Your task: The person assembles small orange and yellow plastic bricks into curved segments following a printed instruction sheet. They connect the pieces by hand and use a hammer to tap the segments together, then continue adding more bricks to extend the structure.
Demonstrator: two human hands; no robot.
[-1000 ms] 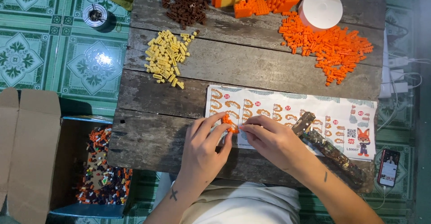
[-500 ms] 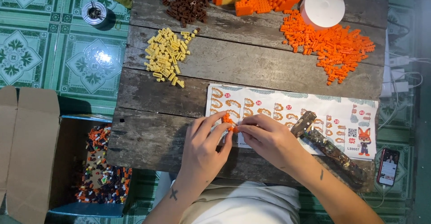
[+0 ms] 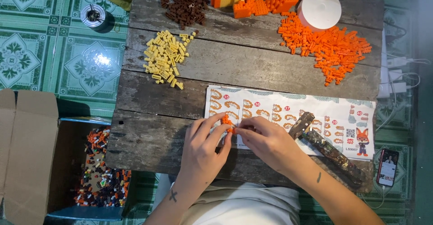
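Left hand [image 3: 205, 146]: fingers pinching small orange brick piece [image 3: 227, 122].
Right hand [image 3: 266, 144]: fingertips pinching the same piece.
Piece location: above instruction sheet's [image 3: 288, 112] left edge, on wooden table [image 3: 243, 67].

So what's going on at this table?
A person is pinching a small cluster of orange bricks between the left hand and right hand, over an instruction sheet on a wooden table. Piles of yellow bricks, brown bricks and loose orange bricks lie beyond.
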